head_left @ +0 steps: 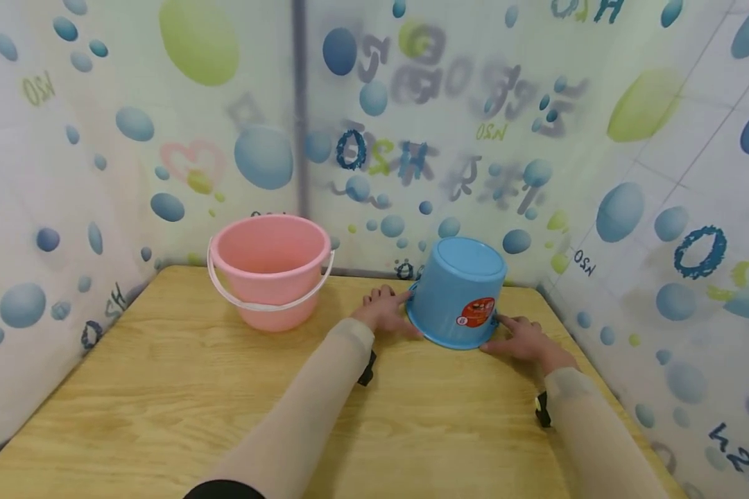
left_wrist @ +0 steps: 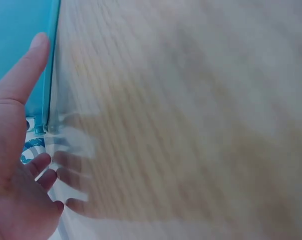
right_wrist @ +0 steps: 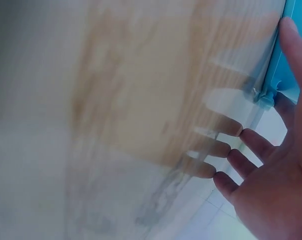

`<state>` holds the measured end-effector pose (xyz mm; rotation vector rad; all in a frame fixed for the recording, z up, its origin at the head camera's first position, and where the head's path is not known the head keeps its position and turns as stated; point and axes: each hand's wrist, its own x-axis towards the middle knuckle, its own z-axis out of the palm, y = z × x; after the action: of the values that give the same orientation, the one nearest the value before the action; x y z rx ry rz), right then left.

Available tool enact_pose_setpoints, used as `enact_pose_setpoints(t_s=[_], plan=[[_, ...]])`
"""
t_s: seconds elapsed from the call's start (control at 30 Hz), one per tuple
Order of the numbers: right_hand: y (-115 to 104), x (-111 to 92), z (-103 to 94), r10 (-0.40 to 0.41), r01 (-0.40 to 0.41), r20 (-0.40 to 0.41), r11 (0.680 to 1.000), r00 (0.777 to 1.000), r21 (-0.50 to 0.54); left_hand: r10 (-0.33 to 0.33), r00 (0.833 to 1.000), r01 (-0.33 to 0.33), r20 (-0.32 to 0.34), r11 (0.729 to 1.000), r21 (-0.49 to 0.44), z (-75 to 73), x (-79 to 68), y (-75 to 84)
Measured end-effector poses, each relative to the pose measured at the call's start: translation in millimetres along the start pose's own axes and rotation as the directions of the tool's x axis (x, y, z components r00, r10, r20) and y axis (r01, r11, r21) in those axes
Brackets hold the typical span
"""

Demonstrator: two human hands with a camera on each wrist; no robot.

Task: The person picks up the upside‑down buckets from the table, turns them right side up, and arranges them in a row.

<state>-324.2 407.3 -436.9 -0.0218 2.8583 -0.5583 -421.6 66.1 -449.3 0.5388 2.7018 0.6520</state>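
A blue bucket (head_left: 443, 294) stands upside down toward the back right of the table, rim down, with a red oval label (head_left: 476, 312) facing me. My left hand (head_left: 385, 312) is at its left side; in the left wrist view the straight thumb (left_wrist: 25, 75) lies along the bucket's rim, and the other fingers are by the table surface. On the bucket's right, my right hand (head_left: 527, 339) has its thumb (right_wrist: 293, 45) at the rim and its index finger beside the handle lug (right_wrist: 266, 100). Its remaining fingers are spread apart, tips at the tabletop.
To the left a pink bucket (head_left: 274, 301) stands upright, its white handle (head_left: 268, 306) hanging across the front. Both buckets are on a wooden table (head_left: 162, 402). Curtains (head_left: 449, 173) with bubble prints enclose the back and sides.
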Motion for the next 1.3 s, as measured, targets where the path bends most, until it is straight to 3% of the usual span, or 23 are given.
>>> enact_pose_setpoints(t_s=[0.17, 0.4, 0.7, 1.03, 1.3], plan=[[0.7, 2.8, 6.6, 0.004, -0.004, 0.016, 1.000, 1.000, 0.011, -0.035, 0.999, 0.034, 0.015, 0.998, 0.046, 1.8, 5.4, 0.8], [1.9, 5.1, 3.4, 0.051, -0.051, 0.016, 0.999, 0.999, 0.005, 0.049, 0.998, -0.049, -0.051, 0.999, -0.004, -0.8, -5.7, 4.4], [-10.7, 0.1, 9.4, 0.021, -0.021, 0.022, 1.000, 1.000, 0.011, 0.047, 0.997, -0.046, -0.055, 0.999, 0.023, 3.5, -10.6, 6.1], [-10.3, 2.3, 12.4, -0.013, 0.013, -0.010, 1.000, 1.000, 0.003, 0.045, 0.996, -0.046, -0.079, 0.999, -0.019, 22.0, 3.6, 1.1], [-8.1, 3.0, 9.9, -0.108, 0.104, 0.004, 0.969, 0.994, 0.222, 0.099, 0.989, -0.114, -0.111, 0.985, -0.129, 14.9, -7.1, -2.8]])
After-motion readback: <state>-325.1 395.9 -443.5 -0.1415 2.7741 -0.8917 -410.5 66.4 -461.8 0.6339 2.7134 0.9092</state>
